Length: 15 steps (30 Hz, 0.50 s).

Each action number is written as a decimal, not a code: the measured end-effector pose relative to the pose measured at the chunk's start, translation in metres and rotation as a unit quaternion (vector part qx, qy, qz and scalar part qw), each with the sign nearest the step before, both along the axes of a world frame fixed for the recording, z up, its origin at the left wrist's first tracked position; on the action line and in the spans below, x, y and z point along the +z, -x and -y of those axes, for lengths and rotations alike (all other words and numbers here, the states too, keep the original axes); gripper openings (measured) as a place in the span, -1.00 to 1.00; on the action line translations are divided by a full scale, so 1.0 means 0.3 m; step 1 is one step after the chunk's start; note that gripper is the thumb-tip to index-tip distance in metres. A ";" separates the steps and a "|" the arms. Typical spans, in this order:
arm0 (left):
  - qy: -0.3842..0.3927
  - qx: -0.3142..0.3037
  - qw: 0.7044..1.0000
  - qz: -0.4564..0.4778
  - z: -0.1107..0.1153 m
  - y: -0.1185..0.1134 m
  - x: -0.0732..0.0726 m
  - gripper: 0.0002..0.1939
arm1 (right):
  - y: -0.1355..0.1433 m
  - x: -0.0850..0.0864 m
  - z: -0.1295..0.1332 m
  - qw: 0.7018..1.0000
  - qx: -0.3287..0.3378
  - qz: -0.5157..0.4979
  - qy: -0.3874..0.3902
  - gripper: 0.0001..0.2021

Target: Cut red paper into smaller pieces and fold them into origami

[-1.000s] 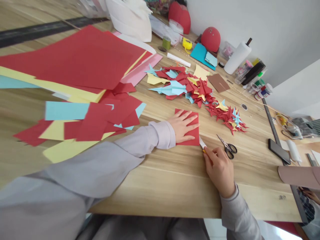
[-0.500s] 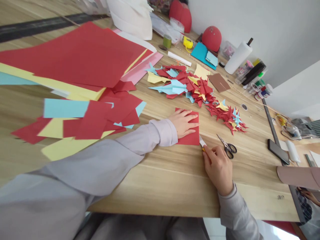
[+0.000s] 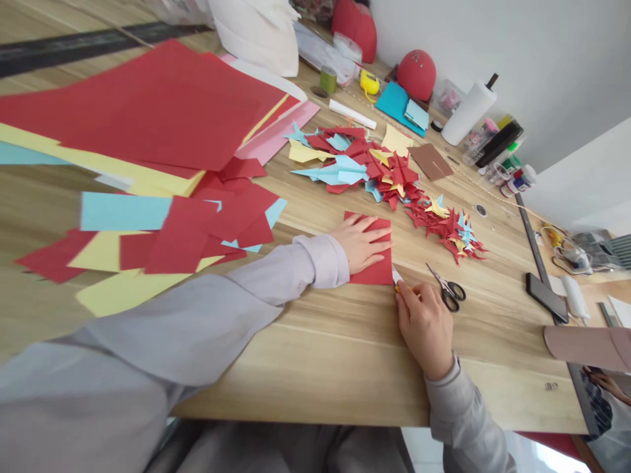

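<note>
My left hand (image 3: 359,243) lies flat, fingers spread, pressing down a folded red paper square (image 3: 380,269) on the wooden table (image 3: 345,355). My right hand (image 3: 424,323) grips a small cutter with a yellow body and white tip (image 3: 396,276), whose tip touches the square's lower right edge. Black-handled scissors (image 3: 446,288) lie just right of my right hand, apart from it.
Piles of folded red, blue and yellow paper shapes (image 3: 367,164) (image 3: 448,226) lie beyond the square. Large red and yellow sheets (image 3: 148,112) and cut pieces (image 3: 172,230) cover the left. A phone (image 3: 545,297), paper roll (image 3: 468,112) and another person's sleeve (image 3: 586,348) are at right.
My right hand has shifted slightly up and left along the red square's right edge with the cutter. My left hand stays pressed on the paper.
</note>
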State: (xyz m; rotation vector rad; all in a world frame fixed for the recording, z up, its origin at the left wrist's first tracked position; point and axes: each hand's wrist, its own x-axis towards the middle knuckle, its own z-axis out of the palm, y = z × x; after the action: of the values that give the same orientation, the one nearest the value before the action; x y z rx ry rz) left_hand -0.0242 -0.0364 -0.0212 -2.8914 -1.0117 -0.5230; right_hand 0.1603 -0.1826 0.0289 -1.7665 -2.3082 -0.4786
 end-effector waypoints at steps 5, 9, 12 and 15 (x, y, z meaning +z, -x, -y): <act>0.008 0.003 1.000 0.005 0.001 -0.001 0.001 -0.56 | 0.008 0.000 0.004 1.000 -0.012 0.003 -0.001 -0.75; 0.012 0.000 1.000 0.005 0.000 -0.001 0.001 -0.55 | 0.010 -0.001 0.008 1.000 -0.020 0.004 -0.002 -0.75; 0.016 -0.001 1.000 0.008 -0.002 0.000 -0.001 -0.55 | 0.012 -0.003 0.010 1.000 -0.028 0.007 -0.009 -0.75; 0.019 -0.003 1.000 0.010 -0.003 0.000 -0.002 -0.56 | 0.014 -0.004 0.012 0.999 -0.032 0.008 -0.017 -0.75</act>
State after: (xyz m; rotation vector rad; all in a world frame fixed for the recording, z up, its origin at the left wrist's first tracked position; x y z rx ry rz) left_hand -0.0243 -0.0354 -0.0217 -2.9294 -1.0270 -0.5392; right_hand 0.1560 -0.1861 0.0276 -1.8327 -2.2459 -0.5410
